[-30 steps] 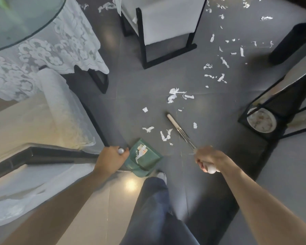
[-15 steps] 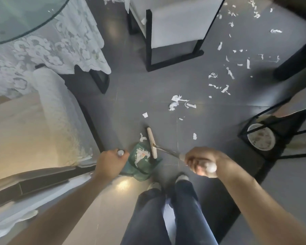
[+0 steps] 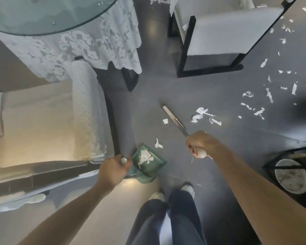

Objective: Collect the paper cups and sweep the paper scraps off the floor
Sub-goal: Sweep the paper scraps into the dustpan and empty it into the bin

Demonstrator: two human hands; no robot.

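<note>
- Head view: left hand (image 3: 113,171) grips the green dustpan (image 3: 147,164) handle, scraps inside.
- Right hand (image 3: 200,145) clenches the broom (image 3: 173,119); its head has swung away from the dustpan, forward.
- Paper scraps (image 3: 204,114) lie beyond the right hand.

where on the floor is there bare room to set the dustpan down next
Bare grey floor lies between the lace-covered round table and the white broom head. It is crowded right of that: white paper scraps scatter toward the black-framed chair.
</note>
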